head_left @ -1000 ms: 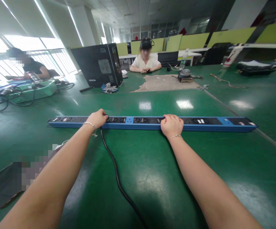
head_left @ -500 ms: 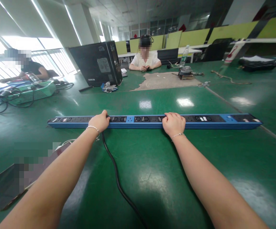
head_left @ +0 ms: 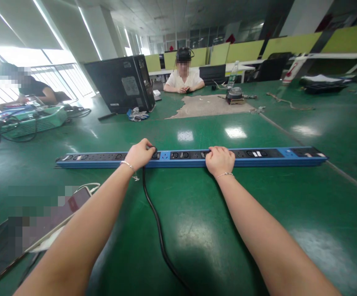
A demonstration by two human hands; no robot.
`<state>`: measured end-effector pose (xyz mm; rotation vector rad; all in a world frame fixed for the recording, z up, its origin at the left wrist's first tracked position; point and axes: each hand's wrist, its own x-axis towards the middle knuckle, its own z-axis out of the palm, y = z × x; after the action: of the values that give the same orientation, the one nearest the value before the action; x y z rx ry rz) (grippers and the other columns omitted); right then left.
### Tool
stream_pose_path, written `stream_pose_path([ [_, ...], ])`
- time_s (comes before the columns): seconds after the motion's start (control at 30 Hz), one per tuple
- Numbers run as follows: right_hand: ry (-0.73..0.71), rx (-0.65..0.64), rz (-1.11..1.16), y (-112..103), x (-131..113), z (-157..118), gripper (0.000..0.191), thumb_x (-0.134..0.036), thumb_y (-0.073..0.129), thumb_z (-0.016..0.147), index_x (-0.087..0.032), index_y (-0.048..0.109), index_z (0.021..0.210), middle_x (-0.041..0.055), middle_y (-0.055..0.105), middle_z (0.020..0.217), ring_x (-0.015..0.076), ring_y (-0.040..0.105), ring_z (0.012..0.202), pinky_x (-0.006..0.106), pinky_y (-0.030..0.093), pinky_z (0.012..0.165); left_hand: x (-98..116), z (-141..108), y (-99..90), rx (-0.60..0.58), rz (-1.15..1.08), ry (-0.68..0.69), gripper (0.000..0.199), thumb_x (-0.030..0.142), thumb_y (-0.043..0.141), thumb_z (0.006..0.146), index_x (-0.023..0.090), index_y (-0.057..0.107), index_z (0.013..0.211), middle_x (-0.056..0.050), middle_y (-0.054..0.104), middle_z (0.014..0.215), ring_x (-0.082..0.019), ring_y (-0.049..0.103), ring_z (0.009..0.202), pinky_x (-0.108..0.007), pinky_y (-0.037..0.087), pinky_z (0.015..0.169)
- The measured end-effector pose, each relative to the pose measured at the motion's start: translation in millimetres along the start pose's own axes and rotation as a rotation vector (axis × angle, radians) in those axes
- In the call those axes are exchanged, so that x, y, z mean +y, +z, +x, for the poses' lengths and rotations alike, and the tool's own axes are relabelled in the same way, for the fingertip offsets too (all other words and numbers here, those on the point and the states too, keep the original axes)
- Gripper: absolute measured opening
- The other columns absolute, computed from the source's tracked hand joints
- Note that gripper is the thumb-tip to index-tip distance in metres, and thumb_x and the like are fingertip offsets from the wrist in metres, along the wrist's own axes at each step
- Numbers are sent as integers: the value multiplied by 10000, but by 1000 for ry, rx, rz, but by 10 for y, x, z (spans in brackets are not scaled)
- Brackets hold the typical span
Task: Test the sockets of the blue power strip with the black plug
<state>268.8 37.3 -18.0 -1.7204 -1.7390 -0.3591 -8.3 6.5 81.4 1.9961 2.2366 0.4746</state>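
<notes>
A long blue power strip (head_left: 265, 162) with black socket panels lies crosswise on the green table. Closed around a black plug (head_left: 153, 149), my left hand (head_left: 140, 154) is over the sockets just left of the blue socket section. From beneath that hand a black cable (head_left: 160, 230) runs toward me and off the bottom edge. The plug is mostly hidden by my fingers, so I cannot tell whether it sits in a socket. My right hand (head_left: 221, 161) grips the strip right of its middle, fingers over the top and thumb at the near side.
Phones (head_left: 58, 218) lie at the front left. Farther back are a green basket (head_left: 49, 119) with cables, a black computer case (head_left: 123, 84), gloves (head_left: 137, 114) and a bottle (head_left: 233, 75). One person (head_left: 184, 78) sits opposite, another (head_left: 39, 88) at the left.
My left hand has shifted right along the strip with the plug and cable, uncovering sockets on its left. My right hand keeps its grip on the strip. The whole view has shifted slightly.
</notes>
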Motion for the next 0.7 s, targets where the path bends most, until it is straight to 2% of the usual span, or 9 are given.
stream_pose_path([
  [0.13, -1, 2, 8, -12, -6, -7, 299, -216, 414, 810, -175, 685, 930, 73, 687, 978, 220, 523, 956, 355, 268, 816, 223, 104, 171, -60, 29, 33, 239, 383, 480, 770, 213, 585, 901, -64, 686, 851, -207, 630, 823, -298, 462, 727],
  [0.27, -5, 9, 9, -17, -10, -9, 302, -218, 407, 815, -179, 685, 926, 65, 686, 993, 218, 530, 953, 355, 271, 819, 295, 215, 273, -97, 116, 66, 255, 364, 485, 765, 195, 599, 919, -104, 692, 939, -225, 632, 893, -315, 465, 774],
  [0.4, -2, 7, 14, -17, -6, -6, 307, -216, 403, 819, -180, 686, 932, 65, 687, 1001, 222, 532, 966, 361, 273, 829, 367, 250, 295, -144, 161, 52, 261, 316, 488, 756, 171, 606, 938, -142, 690, 966, -243, 636, 919, -326, 471, 786],
  [0.53, 2, 0, 28, -13, -5, -7, 317, -213, 394, 825, -179, 686, 946, 70, 685, 1021, 228, 533, 988, 367, 278, 845, 448, 194, 313, -124, 204, 26, 288, 283, 459, 763, 151, 585, 987, -174, 683, 968, -286, 644, 911, -366, 483, 756],
  [0.7, 14, -21, 74, -38, -14, -9, 329, -221, 392, 835, -186, 680, 990, 58, 658, 1114, 219, 536, 1030, 363, 297, 879, 439, 49, 405, -59, 200, 2, 289, 334, 406, 815, 181, 539, 1022, -150, 684, 912, -287, 652, 880, -387, 491, 733],
])
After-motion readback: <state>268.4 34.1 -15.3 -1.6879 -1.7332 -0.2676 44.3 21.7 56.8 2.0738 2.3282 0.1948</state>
